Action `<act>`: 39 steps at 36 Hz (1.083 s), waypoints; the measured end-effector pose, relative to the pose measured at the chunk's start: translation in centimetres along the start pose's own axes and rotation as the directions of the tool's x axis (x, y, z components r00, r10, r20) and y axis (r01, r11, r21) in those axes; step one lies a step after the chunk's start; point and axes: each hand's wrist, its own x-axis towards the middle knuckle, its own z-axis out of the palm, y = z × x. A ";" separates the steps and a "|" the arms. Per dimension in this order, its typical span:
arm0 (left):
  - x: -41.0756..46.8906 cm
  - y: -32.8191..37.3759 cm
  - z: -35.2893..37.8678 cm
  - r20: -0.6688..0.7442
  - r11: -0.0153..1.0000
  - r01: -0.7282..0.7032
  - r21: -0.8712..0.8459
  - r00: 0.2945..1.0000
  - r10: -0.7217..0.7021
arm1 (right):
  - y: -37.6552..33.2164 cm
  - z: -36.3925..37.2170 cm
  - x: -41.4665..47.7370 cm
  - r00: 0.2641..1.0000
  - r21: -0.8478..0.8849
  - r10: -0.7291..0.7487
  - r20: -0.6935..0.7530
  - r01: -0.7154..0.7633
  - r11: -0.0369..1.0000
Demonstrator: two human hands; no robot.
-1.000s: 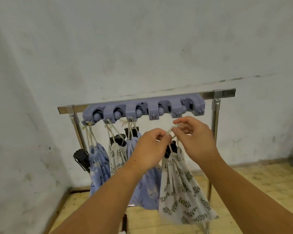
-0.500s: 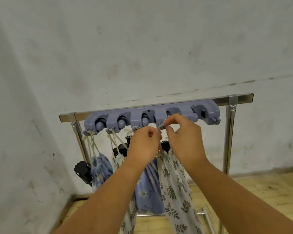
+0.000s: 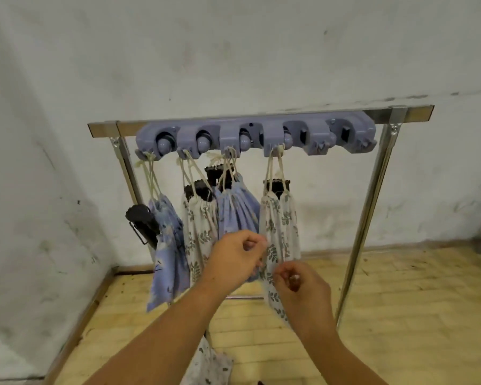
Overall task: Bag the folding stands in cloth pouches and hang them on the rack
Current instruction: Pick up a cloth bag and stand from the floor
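Soft, even light; slight blur, bowed edges.

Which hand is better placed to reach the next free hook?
Right, probably. The free hooks sit at the right end of the holder, right of the fourth pouch; the right hand is nearer that side. The left hand lies further left, before the third pouch.

no words, labels or numbers can be read on anything here; nothing has writing on it
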 end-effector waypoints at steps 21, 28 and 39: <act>-8.8 -31.9 9.0 0.245 0.889 0.423 0.174 0.856 -0.455 | 22.6 4.2 -14.0 0.813 -0.463 0.504 0.292 -0.340 0.818; -9.6 -41.6 12.2 0.272 0.829 0.500 0.252 0.785 -0.556 | 30.6 5.7 -16.4 0.776 -0.530 0.589 0.224 -0.410 0.742; -6.0 -54.1 14.0 0.131 0.723 0.518 0.458 0.765 -0.631 | 41.3 8.3 -18.4 0.674 -0.608 0.709 0.207 -0.479 0.633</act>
